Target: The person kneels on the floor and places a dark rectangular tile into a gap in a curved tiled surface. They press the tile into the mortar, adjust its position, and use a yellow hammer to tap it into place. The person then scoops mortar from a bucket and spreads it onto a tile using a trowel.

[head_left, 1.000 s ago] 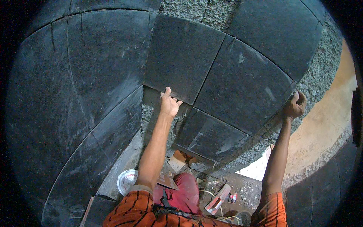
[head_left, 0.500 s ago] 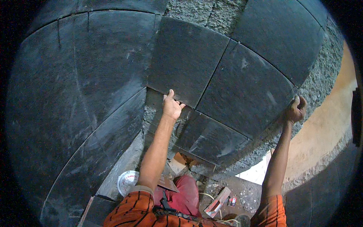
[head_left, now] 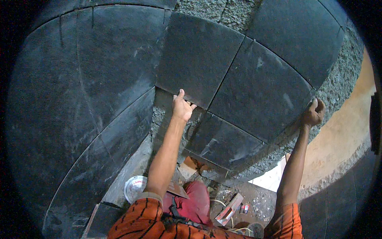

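Dark square tiles cover the surface before me. My left hand [head_left: 183, 106] grips the lower edge of the middle tile [head_left: 197, 57], thumb on its face and fingers curled round the edge, above a grey gap of bare substrate [head_left: 161, 113]. My right hand [head_left: 312, 111] is closed at the right edge of the neighbouring tile [head_left: 258, 89], near its upper corner, with finger and thumb pinched there. A lower tile [head_left: 227, 141] sits below these two. Rough grey cement [head_left: 340, 67] runs along the right side, beside my right hand.
Tiled surface [head_left: 71, 99] curves along the left. A beige panel [head_left: 338, 139] is at the right. Low down lie a white bucket or lid [head_left: 135, 190], a long flat tool [head_left: 229, 209], a small red packet [head_left: 244, 209], pale hoses [head_left: 218, 202] and rubble, around my red-clad leg [head_left: 195, 199].
The view has shifted slightly. Both hands stay on the same tile edges, and the tiles show no clear movement relative to one another.
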Motion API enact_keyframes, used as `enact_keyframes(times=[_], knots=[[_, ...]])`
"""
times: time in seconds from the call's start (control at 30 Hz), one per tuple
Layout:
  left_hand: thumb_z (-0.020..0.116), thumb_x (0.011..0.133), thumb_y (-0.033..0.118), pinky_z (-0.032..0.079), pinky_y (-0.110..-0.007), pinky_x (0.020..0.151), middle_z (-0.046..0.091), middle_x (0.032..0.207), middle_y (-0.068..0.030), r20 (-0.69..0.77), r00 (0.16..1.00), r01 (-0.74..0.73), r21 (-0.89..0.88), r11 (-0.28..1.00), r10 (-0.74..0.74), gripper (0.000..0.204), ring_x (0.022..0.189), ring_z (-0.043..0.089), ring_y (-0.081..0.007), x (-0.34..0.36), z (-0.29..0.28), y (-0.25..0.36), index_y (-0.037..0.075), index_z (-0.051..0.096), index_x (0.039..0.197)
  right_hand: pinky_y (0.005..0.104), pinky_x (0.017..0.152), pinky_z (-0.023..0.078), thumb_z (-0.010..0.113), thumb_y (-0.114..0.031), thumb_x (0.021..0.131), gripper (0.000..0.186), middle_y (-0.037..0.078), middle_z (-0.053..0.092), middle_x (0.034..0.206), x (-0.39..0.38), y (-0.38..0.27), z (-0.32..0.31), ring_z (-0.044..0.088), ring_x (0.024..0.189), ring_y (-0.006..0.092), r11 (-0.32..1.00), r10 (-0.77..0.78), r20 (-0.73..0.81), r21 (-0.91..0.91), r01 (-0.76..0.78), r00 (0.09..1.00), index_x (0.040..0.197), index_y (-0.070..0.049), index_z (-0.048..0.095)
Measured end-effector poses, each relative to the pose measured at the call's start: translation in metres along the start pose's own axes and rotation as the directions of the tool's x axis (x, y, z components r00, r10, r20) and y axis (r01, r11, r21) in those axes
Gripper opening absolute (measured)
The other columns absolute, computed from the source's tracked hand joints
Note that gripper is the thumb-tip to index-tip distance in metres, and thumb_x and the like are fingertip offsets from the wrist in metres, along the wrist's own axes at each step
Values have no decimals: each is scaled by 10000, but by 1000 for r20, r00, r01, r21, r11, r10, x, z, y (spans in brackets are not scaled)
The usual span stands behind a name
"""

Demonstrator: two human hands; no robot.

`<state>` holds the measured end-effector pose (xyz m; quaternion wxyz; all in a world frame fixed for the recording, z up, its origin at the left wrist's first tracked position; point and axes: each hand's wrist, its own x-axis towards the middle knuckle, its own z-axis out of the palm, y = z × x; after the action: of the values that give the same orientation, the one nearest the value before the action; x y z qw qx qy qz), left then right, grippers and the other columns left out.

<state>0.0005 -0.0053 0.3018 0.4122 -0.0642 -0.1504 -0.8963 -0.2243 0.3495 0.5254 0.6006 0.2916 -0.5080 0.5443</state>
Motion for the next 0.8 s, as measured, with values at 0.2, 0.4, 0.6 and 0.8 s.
enact_keyframes(times=[0.2,0.4,0.6,0.8], knots=[[547,885,338,245,-584,1017,373,1351,-128,-61,997,-35,74,997,39,584,1252,353,-323,-13,19,0,76,256,1318,280,771,465,593,-144,846,163,70,634,902,2,5,-2,590,822,160,999,-18,-2,-46,18,1000,939,-14,618],[536,892,334,255,-585,1011,405,1325,-131,-10,1000,-19,45,999,19,520,1237,369,-316,-8,11,2,95,306,1293,272,772,468,594,-132,841,158,76,639,921,0,-1,0,596,839,163,997,66,14,30,-66,998,942,-14,623],[535,888,340,213,-590,1032,415,1320,-135,-5,1000,-11,41,999,11,516,1251,355,-322,-9,12,2,64,340,1277,269,755,470,595,-120,833,146,74,642,904,1,4,0,598,811,158,1000,24,-15,-17,-24,1000,926,-14,632],[560,865,369,194,-559,1052,418,1325,-121,-49,998,37,73,997,-34,567,1255,351,-321,-7,7,3,56,342,1286,281,735,477,623,-137,813,171,82,648,885,0,0,-1,604,800,167,998,35,-30,-48,-37,999,921,-5,637]])
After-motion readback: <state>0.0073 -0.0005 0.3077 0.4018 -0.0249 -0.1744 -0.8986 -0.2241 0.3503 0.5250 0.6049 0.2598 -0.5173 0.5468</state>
